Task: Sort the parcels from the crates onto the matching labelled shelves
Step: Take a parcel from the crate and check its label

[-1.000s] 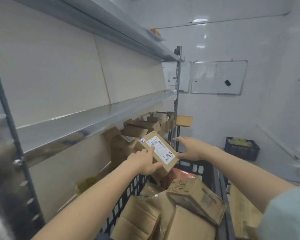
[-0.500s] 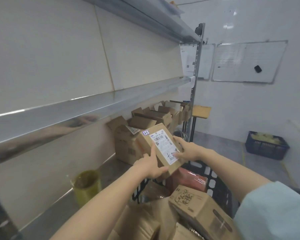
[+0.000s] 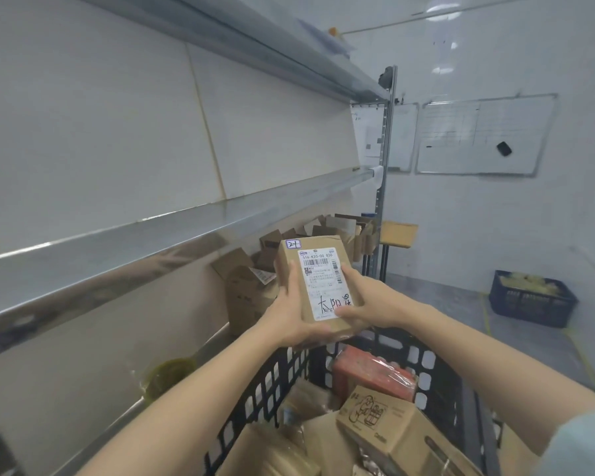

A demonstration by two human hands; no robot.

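Note:
A small brown parcel (image 3: 318,266) with a white shipping label and a small tag at its top corner is held upright above the black crate (image 3: 437,369). My left hand (image 3: 289,310) grips its left side and bottom. My right hand (image 3: 364,304) holds its right side, thumb on the label. The crate below holds several cardboard parcels (image 3: 385,427) and a red wrapped packet (image 3: 371,372). The metal shelves (image 3: 172,231) run along the left wall.
Several brown boxes (image 3: 251,286) stand on the lower shelf behind the held parcel, with a yellow-green tub (image 3: 169,376) nearer me. A blue crate (image 3: 529,300) sits on the floor at the right. Whiteboards (image 3: 474,135) hang on the far wall.
The parcel has turned from tilted to upright and faces me. My right hand, first only reaching toward it, now holds its right side.

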